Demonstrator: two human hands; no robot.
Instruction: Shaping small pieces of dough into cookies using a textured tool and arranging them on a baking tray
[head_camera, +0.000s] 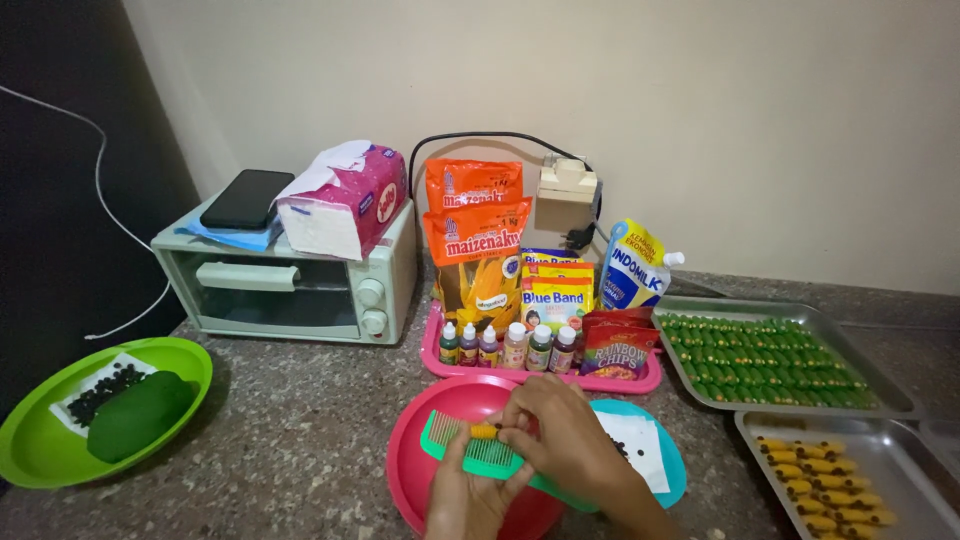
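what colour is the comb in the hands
Green: the comb, held over the pink bowl, shows best in the head view.

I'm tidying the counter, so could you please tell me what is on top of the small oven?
On the small oven lie a dark phone resting on blue cloth and a pink tissue pack. What lies beneath them is covered.

Oven (290, 280) left; basket (540, 375) centre; trays (880, 400) right; bowl (420, 470) in front.
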